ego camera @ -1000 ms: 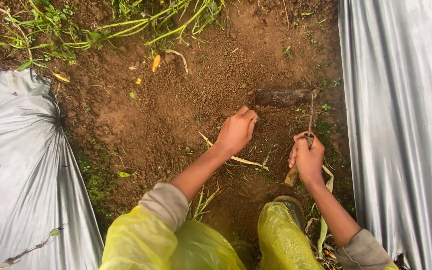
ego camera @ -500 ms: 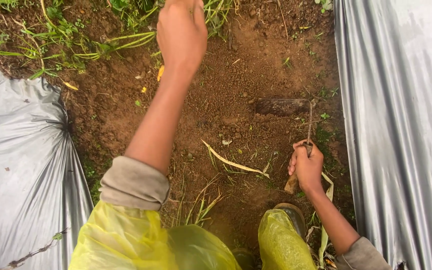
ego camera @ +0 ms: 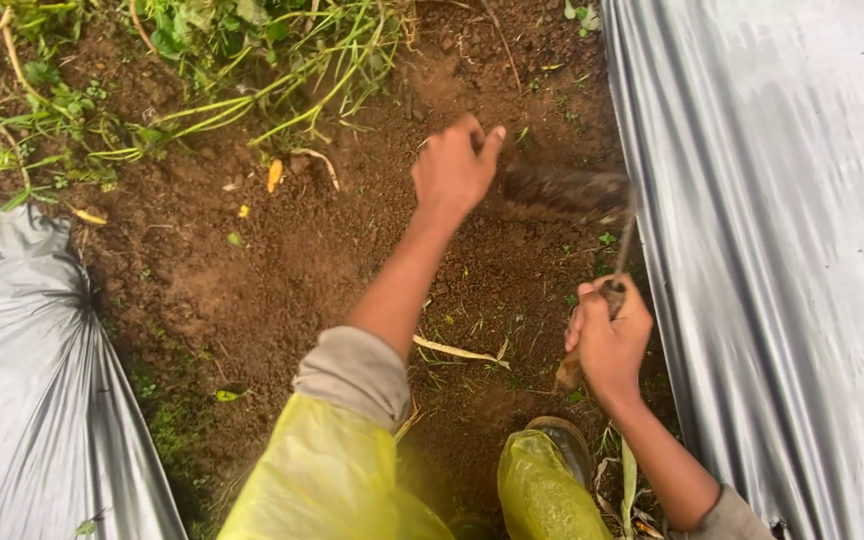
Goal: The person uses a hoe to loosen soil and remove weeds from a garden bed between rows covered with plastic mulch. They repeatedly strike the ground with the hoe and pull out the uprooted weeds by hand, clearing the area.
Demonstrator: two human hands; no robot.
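We find the small hoe (ego camera: 592, 215) with its blurred blade on bare soil (ego camera: 282, 270) between two silver plastic sheets (ego camera: 782, 230). The right hand (ego camera: 607, 335) is clamped around its wooden handle; the left hand (ego camera: 455, 170), fingers curled together, hovers beside the blade. Weeding appears underway. No packages or labels visible.

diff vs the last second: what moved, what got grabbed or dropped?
The left hand went from the soil by the hoe blade up to the weeds, then came back down beside the blade; whether it holds anything is unclear. The blade is now blurred. The right hand kept its grip on the hoe handle.
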